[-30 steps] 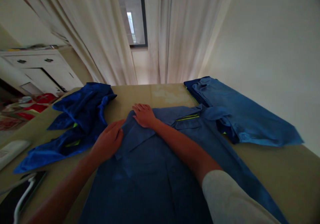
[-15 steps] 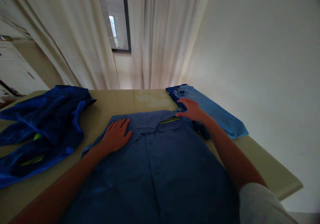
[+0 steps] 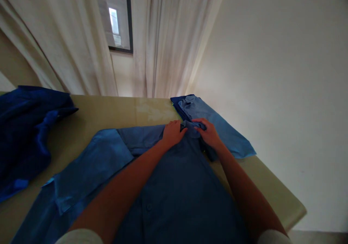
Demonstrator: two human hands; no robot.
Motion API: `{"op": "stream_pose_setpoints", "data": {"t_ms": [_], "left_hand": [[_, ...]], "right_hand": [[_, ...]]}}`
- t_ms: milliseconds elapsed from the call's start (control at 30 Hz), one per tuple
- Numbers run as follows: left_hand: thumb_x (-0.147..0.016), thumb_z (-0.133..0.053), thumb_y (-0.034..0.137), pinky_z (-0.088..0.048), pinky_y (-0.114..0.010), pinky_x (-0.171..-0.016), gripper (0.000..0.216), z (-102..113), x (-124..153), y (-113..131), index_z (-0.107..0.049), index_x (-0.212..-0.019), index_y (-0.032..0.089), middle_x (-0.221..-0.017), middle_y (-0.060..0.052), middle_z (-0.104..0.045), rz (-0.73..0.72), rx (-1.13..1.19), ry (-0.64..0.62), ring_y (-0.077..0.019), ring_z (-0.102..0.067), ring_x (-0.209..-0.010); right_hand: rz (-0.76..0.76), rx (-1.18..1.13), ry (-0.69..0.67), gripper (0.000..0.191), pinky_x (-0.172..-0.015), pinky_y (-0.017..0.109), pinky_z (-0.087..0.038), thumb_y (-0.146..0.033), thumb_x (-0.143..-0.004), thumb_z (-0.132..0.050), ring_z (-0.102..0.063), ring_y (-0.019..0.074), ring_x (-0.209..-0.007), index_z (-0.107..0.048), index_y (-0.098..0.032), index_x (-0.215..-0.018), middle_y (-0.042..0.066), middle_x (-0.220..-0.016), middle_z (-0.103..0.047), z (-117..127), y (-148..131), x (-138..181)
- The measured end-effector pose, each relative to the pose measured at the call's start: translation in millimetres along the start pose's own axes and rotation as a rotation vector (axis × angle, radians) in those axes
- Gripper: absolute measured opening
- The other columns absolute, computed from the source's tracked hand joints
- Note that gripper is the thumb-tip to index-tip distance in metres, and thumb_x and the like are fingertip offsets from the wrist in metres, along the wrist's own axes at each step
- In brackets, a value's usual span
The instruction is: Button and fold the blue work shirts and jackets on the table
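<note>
A blue button-up shirt (image 3: 174, 189) lies spread, front up, on the beige table (image 3: 114, 113). My left hand (image 3: 172, 133) rests flat on the shirt near its right shoulder, fingers together. My right hand (image 3: 208, 132) is just beside it, fingers curled on a fold of the shirt's fabric at the shoulder. The two hands almost touch. One sleeve (image 3: 89, 168) lies spread out to the left.
A lighter blue folded garment (image 3: 217, 128) lies at the table's right edge, just behind my hands. A crumpled dark blue garment (image 3: 24, 128) lies at the far left. White curtains (image 3: 160, 37) and a window stand behind; a bare wall (image 3: 285, 73) is on the right.
My left hand has crossed from the shirt's left collar side to its right shoulder, beside my right hand. My right hand has closed on the cloth. The view has turned right.
</note>
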State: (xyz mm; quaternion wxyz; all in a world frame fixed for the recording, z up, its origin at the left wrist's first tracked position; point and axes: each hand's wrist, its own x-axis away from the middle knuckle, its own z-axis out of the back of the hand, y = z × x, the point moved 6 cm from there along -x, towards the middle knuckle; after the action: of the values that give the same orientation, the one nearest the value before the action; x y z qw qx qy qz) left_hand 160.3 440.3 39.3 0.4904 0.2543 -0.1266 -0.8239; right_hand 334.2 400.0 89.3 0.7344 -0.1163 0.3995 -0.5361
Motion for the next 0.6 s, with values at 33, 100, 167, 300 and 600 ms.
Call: {"op": "stream_pose_setpoints", "data": {"t_ms": [33,100,167,300,600], "left_hand": [[-0.103,-0.05,0.048,-0.047,-0.044,-0.103,0.043,-6.9,-0.6,-1.6,-0.064,-0.127,0.015,-0.125,-0.016,-0.071,0.023,0.019,0.01,-0.0314,-0.063,-0.117],[-0.105,-0.045,0.044,-0.047,-0.044,-0.103,0.04,-15.8,1.0,-7.6,-0.063,-0.129,0.018,-0.124,-0.014,-0.072,0.044,0.075,0.031,-0.0302,-0.064,-0.116],[-0.107,-0.041,0.035,-0.046,-0.044,-0.103,0.035,-18.3,2.5,-14.8,-0.065,-0.126,0.019,-0.123,-0.013,-0.072,0.04,0.152,0.059,-0.0291,-0.064,-0.116],[-0.097,-0.039,0.008,-0.048,-0.042,-0.105,0.04,-12.4,1.1,-26.1,-0.069,-0.121,0.021,-0.12,-0.009,-0.074,0.033,0.403,0.166,-0.0251,-0.065,-0.113],[-0.079,-0.038,-0.002,-0.054,-0.035,-0.099,0.039,-3.5,3.6,-27.0,-0.067,-0.095,0.018,-0.1,-0.005,-0.075,-0.068,0.803,0.299,-0.0179,-0.069,-0.099]], "right_hand": [[0.035,-0.063,-0.016,0.026,-0.101,0.04,-0.051,-0.025,-0.087,-0.062,-0.068,0.0247,-0.108,-0.076,-0.025,-0.109,0.005,-0.112,-0.075,5.2,-4.8,0.3],[0.049,-0.153,-0.044,0.018,-0.091,0.038,-0.054,-0.024,-0.086,-0.062,-0.069,0.0231,-0.096,-0.077,-0.025,-0.096,0.004,-0.099,-0.075,16.2,-10.9,1.8],[0.019,-0.204,-0.069,0.015,-0.087,0.036,-0.055,-0.025,-0.086,-0.063,-0.068,0.0222,-0.091,-0.077,-0.025,-0.09,0.004,-0.093,-0.074,25.8,-13.4,2.8],[-0.081,-0.187,-0.232,0.036,-0.092,0.038,-0.056,-0.029,-0.084,-0.07,-0.068,0.0244,-0.104,-0.073,-0.028,-0.119,0.005,-0.108,-0.073,25.3,-11.8,5.0],[-0.035,0.297,-0.312,0.045,-0.098,0.044,-0.052,-0.041,-0.084,-0.077,-0.069,0.0284,-0.106,-0.071,-0.022,-0.124,0.012,-0.119,-0.073,-25.0,-18.7,15.1]]}}
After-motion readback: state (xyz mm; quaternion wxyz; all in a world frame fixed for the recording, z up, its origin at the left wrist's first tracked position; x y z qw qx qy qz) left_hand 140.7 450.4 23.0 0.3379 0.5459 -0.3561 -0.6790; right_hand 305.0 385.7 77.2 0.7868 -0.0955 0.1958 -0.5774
